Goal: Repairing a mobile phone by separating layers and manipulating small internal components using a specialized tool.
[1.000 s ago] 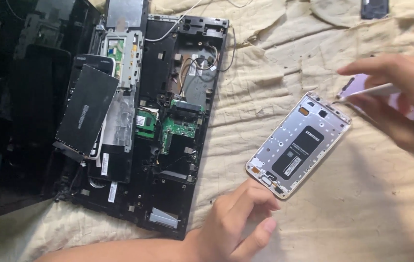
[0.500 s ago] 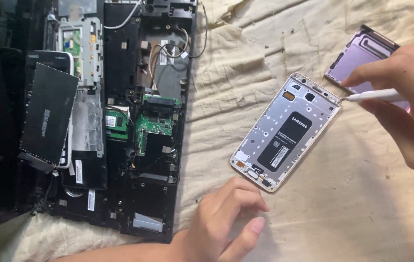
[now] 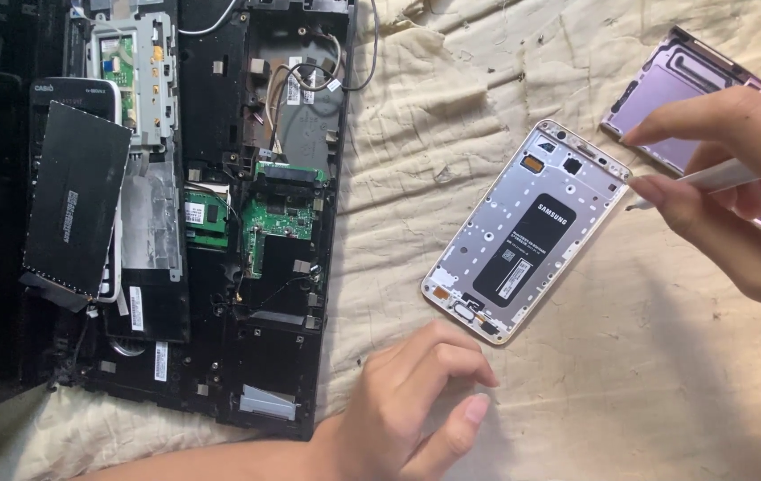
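An opened phone (image 3: 526, 232), back cover off and its silver frame and black battery showing, lies flat on a creased cream cloth (image 3: 452, 116). Its long axis runs diagonally, the camera end pointing far-right and the connector end near-left. The right hand (image 3: 737, 169) pinches a thin white tool (image 3: 710, 178) between closed fingers, the tip just beside the phone's far-right corner. The left hand (image 3: 416, 401) rests on the cloth just near of the phone's lower end, fingers loosely curled and apart, holding nothing. A purple back cover (image 3: 666, 89) lies far right, partly under the right hand. To the left sits a dismantled black laptop (image 3: 247, 223) with green circuit boards (image 3: 278, 218) exposed. Since the earlier frame the view has shifted, so the phone sits further left and the back cover shows more fully; the tool tip has kept to the same corner.
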